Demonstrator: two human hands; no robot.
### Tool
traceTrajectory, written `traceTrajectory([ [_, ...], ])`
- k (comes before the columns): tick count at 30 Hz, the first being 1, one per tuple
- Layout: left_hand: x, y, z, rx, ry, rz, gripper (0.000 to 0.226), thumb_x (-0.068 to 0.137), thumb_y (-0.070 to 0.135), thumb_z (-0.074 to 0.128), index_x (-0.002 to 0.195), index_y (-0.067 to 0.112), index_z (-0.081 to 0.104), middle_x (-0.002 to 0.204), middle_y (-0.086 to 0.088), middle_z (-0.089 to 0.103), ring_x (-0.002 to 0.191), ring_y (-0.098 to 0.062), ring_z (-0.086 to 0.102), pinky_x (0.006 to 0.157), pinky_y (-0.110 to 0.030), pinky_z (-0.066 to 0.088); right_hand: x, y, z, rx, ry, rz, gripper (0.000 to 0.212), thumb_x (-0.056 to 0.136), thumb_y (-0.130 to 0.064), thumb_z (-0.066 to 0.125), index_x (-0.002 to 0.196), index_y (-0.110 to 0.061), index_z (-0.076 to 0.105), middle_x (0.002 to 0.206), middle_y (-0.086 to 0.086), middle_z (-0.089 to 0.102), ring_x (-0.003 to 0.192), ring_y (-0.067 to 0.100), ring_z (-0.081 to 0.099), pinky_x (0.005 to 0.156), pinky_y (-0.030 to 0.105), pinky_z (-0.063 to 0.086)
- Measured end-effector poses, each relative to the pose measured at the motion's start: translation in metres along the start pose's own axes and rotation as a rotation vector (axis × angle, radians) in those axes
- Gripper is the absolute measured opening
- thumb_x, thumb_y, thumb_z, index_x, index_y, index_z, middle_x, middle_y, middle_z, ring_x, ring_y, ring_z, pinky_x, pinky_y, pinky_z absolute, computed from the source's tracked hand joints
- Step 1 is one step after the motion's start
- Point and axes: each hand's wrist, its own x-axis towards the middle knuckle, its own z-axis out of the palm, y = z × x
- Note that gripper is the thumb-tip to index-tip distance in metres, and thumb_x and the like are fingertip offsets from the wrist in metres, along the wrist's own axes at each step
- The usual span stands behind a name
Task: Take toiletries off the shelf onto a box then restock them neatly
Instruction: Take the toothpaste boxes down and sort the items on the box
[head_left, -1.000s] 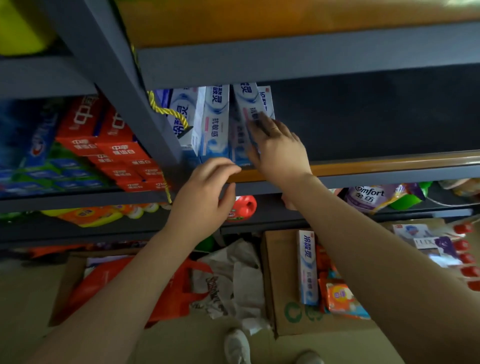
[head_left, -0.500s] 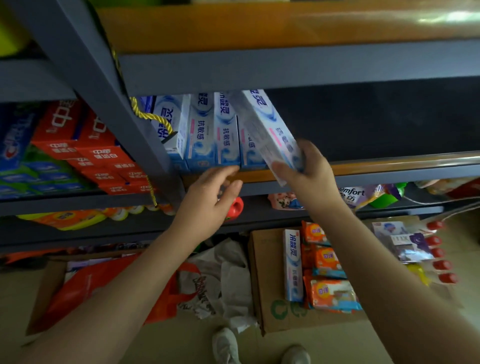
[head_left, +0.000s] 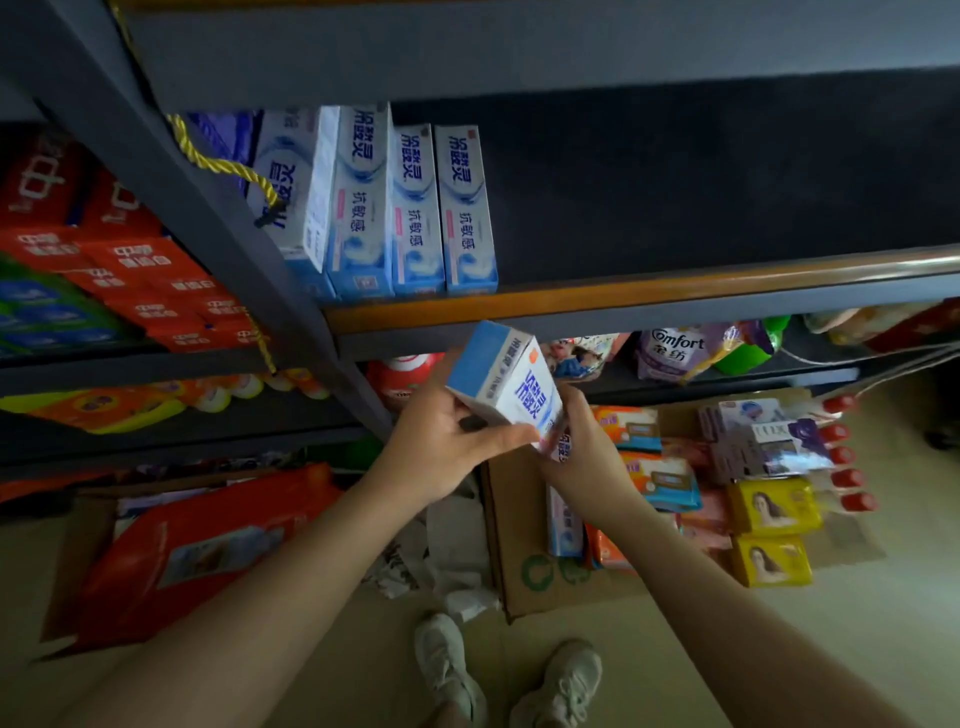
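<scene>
Two hands share one toothpaste box (head_left: 506, 387), held in the air just below the shelf (head_left: 649, 293) edge and above the cardboard box (head_left: 519, 551) on the floor. It looks light and stiff, a thin carton with slick printed faces that would dent if squeezed; best taken across its narrow sides near the middle. The left hand (head_left: 441, 436) wraps it from below, thumb across the front, and the right hand (head_left: 576, 447) grips its lower end. Both forearms reach forward and upward, wrists bent in. Four matching boxes stand upright on the shelf.
</scene>
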Motion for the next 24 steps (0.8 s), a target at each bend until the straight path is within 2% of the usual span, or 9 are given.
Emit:
traceTrajectory([
  [2,-0.001,-0.004,0.002,0.014,0.027,-0.013,0.059,0.054,0.025,0.082,0.106,0.032,0.054,0.102,0.016,0.066,0.103,-0.004,0.062,0.08,-0.02,0.051,-0.001,0.001,0.001,-0.036,-0.031,-0.003,0.043,0.083,-0.013,0.065,0.117,-0.027,0.044,0.109,-0.01,0.057,0.103,0.011,0.055,0.076,0.02,0.046],
  [4,0.0,-0.004,0.002,-0.032,0.065,-0.03,0.051,0.054,0.016,0.08,0.099,0.023,0.055,0.092,0.015,0.069,0.094,-0.003,0.065,0.073,-0.018,0.052,-0.006,-0.001,-0.003,0.019,-0.086,0.003,0.043,0.081,-0.014,0.068,0.115,-0.027,0.044,0.103,-0.014,0.056,0.096,0.002,0.056,0.07,0.016,0.044],
  [7,0.007,-0.001,0.0,-0.08,0.12,-0.032,0.039,0.066,0.025,0.073,0.099,0.022,0.053,0.088,0.021,0.069,0.089,0.003,0.064,0.071,-0.014,0.05,-0.018,-0.004,-0.012,0.342,-0.276,0.01,0.057,0.08,-0.014,0.069,0.128,-0.023,0.04,0.109,-0.007,0.059,0.093,-0.003,0.058,0.074,0.017,0.048],
  [10,0.009,-0.002,0.0,-0.161,0.1,-0.109,0.044,0.076,0.036,0.064,0.116,0.023,0.05,0.102,0.014,0.065,0.105,-0.007,0.06,0.084,-0.025,0.051,-0.028,-0.005,-0.018,0.604,-0.394,0.075,0.054,0.082,-0.018,0.057,0.132,-0.03,0.04,0.115,-0.01,0.062,0.102,0.005,0.059,0.078,0.018,0.048],
  [12,0.007,-0.005,0.004,-0.17,0.065,-0.137,0.047,0.082,0.033,0.062,0.125,0.027,0.045,0.114,0.009,0.062,0.114,-0.012,0.057,0.09,-0.031,0.051,-0.031,-0.005,-0.02,0.76,-0.451,0.166,0.054,0.077,-0.031,0.065,0.128,-0.028,0.046,0.107,-0.009,0.067,0.097,0.012,0.063,0.075,0.022,0.051],
  [15,0.0,-0.011,0.014,-0.209,0.026,-0.202,0.051,0.085,0.022,0.058,0.13,0.034,0.038,0.108,0.013,0.065,0.108,-0.009,0.06,0.084,-0.029,0.053,-0.031,-0.001,-0.021,1.007,-0.565,0.327,0.076,0.057,-0.055,0.078,0.118,-0.017,0.056,0.092,0.003,0.07,0.085,0.018,0.067,0.069,0.03,0.055],
  [18,-0.003,-0.017,0.022,-0.287,0.028,-0.282,0.066,0.087,0.011,0.055,0.143,0.032,0.025,0.121,-0.003,0.061,0.11,-0.017,0.06,0.087,-0.035,0.054,-0.033,0.001,-0.021,1.17,-0.524,0.401,0.047,0.067,-0.055,0.065,0.097,-0.019,0.073,0.082,0.006,0.069,0.074,0.019,0.067,0.059,0.028,0.053],
  [20,-0.002,-0.019,0.024,-0.274,0.051,-0.305,0.071,0.089,0.005,0.054,0.146,0.031,0.02,0.121,-0.006,0.061,0.111,-0.018,0.06,0.093,-0.037,0.051,-0.033,0.001,-0.02,1.223,-0.464,0.452,0.042,0.07,-0.051,0.056,0.089,-0.019,0.075,0.079,0.006,0.069,0.07,0.019,0.066,0.056,0.026,0.052],
  [24,0.0,-0.023,0.023,-0.22,0.053,-0.34,0.052,0.086,0.01,0.059,0.13,0.032,0.043,0.112,0.002,0.064,0.109,-0.014,0.06,0.097,-0.035,0.047,-0.031,0.001,-0.019,1.203,-0.386,0.474,0.059,0.048,-0.032,0.085,0.099,-0.007,0.068,0.081,0.012,0.069,0.071,0.024,0.068,0.061,0.03,0.055],
])
